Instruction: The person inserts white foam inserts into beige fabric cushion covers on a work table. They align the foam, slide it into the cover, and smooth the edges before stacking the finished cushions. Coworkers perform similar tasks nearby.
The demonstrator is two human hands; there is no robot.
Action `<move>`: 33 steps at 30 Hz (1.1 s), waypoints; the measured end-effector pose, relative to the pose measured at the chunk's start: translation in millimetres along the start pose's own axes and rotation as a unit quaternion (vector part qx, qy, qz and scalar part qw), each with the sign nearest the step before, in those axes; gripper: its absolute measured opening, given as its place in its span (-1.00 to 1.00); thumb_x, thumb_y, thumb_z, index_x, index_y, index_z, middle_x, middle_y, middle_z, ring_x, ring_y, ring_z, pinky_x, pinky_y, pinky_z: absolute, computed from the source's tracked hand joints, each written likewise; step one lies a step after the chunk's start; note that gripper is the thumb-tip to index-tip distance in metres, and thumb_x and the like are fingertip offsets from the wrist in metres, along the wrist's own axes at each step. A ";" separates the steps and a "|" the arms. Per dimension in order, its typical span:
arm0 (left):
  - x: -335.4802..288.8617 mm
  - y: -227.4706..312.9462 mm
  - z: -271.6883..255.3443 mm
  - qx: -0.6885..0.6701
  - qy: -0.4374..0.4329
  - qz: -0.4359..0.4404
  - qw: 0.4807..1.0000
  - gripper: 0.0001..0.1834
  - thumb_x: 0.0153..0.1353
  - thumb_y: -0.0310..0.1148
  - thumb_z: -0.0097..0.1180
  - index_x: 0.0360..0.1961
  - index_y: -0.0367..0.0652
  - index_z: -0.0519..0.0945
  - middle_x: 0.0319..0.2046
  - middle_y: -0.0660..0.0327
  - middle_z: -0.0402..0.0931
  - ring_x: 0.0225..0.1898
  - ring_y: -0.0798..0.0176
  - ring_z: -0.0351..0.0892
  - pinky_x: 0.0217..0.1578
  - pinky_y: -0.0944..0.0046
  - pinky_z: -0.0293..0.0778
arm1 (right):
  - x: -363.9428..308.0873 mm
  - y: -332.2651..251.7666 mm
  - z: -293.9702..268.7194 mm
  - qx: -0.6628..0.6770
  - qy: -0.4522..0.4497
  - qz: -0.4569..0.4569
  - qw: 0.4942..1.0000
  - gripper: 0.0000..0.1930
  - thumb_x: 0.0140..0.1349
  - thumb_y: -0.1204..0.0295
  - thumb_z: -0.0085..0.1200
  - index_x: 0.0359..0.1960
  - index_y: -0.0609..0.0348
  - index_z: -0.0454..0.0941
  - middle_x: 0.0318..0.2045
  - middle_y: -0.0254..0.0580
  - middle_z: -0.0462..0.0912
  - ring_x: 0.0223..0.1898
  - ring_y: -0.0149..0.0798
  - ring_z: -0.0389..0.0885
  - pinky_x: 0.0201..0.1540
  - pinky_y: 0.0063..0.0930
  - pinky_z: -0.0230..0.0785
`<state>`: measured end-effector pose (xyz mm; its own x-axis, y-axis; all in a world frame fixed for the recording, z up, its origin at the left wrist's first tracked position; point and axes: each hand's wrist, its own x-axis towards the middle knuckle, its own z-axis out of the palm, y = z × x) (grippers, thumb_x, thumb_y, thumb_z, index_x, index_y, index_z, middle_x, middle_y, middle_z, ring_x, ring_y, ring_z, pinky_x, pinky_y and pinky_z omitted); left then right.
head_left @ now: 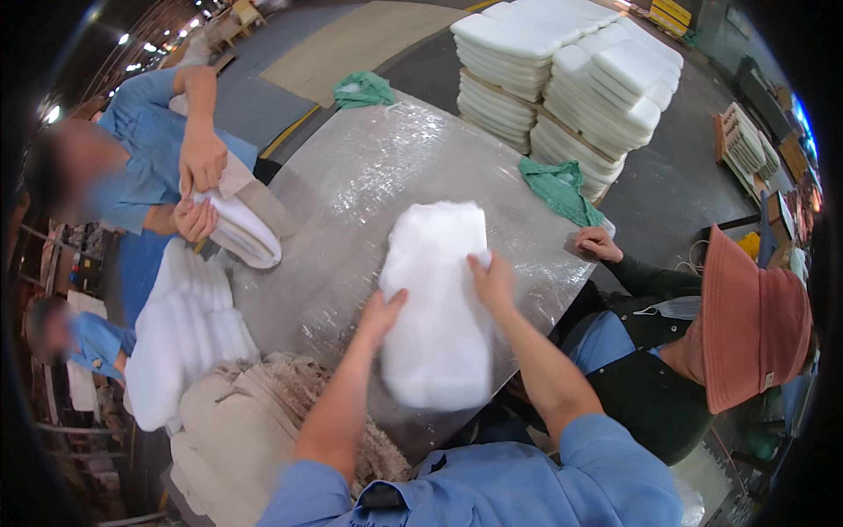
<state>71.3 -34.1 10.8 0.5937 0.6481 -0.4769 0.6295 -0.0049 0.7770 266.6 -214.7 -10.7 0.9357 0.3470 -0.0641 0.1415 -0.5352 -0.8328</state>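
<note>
A white, soft padding slab [439,307] with rounded corners lies in front of me over the plastic-wrapped table [325,184]. My left hand [381,318] grips its left edge, thumb on top. On the opposite edge, higher up, my right hand [492,279] holds it the same way. The fingers beneath the slab are partly hidden, and its near end is slightly blurred. Across the table to the left, a co-worker's hands [200,189] work a beige fabric cover [255,198] around another white pad [241,230].
Beige fabric covers [246,430] are heaped at the near left, beside piled white pads [189,329]. Tall stacks of white pads [606,97] stand beyond the table. Green cloths [562,189] cover two corners. At right, a person in a reddish hat [751,321] rests a hand [599,244] on the edge.
</note>
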 end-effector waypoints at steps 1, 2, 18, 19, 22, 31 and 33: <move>-18.0 -17.0 9.0 -0.010 0.023 -0.027 0.999 -0.28 0.36 0.06 0.36 0.24 -0.41 0.60 0.17 -0.15 0.68 0.16 -0.08 0.69 0.19 0.06 0.55 | 4.2 -26.0 -7.0 -0.046 -0.035 -0.012 0.998 -0.62 0.37 0.12 0.31 -0.12 0.23 0.65 -0.16 0.07 0.71 -0.07 0.20 0.69 -0.01 0.02 0.54; -26.8 -19.5 19.5 -0.024 0.031 -0.034 0.999 -0.29 0.37 0.04 0.35 0.24 -0.42 0.59 0.16 -0.14 0.68 0.14 -0.07 0.70 0.17 0.07 0.55 | 1.3 -37.1 -12.8 -0.081 -0.038 -0.081 0.993 -0.65 0.37 0.13 0.30 -0.17 0.21 0.64 -0.19 0.04 0.69 -0.11 0.18 0.68 -0.04 0.02 0.53; -18.1 16.9 97.9 0.310 0.151 0.220 0.913 -0.29 0.53 -0.35 -0.08 0.60 -0.45 0.11 0.69 -0.12 -0.17 0.66 -0.45 -0.28 0.62 -0.29 -0.25 | 6.4 -45.2 4.8 -0.174 -0.200 -0.088 0.960 -0.70 0.42 0.15 0.15 -0.03 0.07 0.66 -0.22 -0.02 0.82 -0.11 0.12 0.79 -0.10 0.01 0.58; -18.3 16.5 96.4 0.318 0.144 0.219 0.911 -0.29 0.52 -0.36 -0.08 0.60 -0.43 0.13 0.69 -0.12 -0.17 0.67 -0.43 -0.27 0.63 -0.29 -0.25 | 14.8 -56.1 6.3 -0.169 -0.218 -0.089 0.957 -0.64 0.44 0.07 0.12 -0.02 0.08 0.67 -0.25 -0.02 0.82 -0.12 0.12 0.80 -0.10 0.02 0.59; -14.9 8.7 92.0 0.219 0.137 0.260 0.930 -0.26 0.45 -0.47 -0.06 0.63 -0.35 0.11 0.69 -0.13 -0.15 0.68 -0.36 -0.23 0.63 -0.23 -0.22 | 18.7 -87.0 20.5 -0.205 -0.247 -0.110 0.941 -0.46 0.46 -0.14 0.05 0.02 0.11 0.68 -0.24 -0.01 0.83 -0.10 0.09 0.81 -0.07 0.01 0.60; -13.1 1.4 90.6 -0.294 0.162 0.239 0.911 0.02 0.19 -0.78 -0.19 0.70 -0.19 -0.18 0.71 -0.04 -0.25 0.70 -0.02 -0.08 0.60 0.08 -0.01 | 0.5 -76.1 59.8 -0.280 -0.230 -0.284 0.888 -0.60 0.43 0.01 0.10 -0.05 0.09 0.64 -0.24 0.03 0.76 -0.20 0.16 0.79 -0.10 0.05 0.62; -15.1 12.8 91.4 -0.312 0.129 0.223 0.914 0.01 0.19 -0.78 -0.18 0.69 -0.23 -0.16 0.70 -0.05 -0.26 0.67 -0.03 0.00 0.57 0.11 0.08 | 20.4 -52.2 58.8 -0.269 -0.241 -0.287 0.887 -0.70 0.43 0.12 0.09 -0.05 0.06 0.62 -0.22 0.06 0.76 -0.20 0.16 0.80 -0.12 0.06 0.63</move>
<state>116.2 -113.5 -9.6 0.5329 0.8462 -0.0041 -0.1029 0.0696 0.9923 259.3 -134.4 -0.9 0.4305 0.9012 -0.0496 0.8051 -0.4083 -0.4302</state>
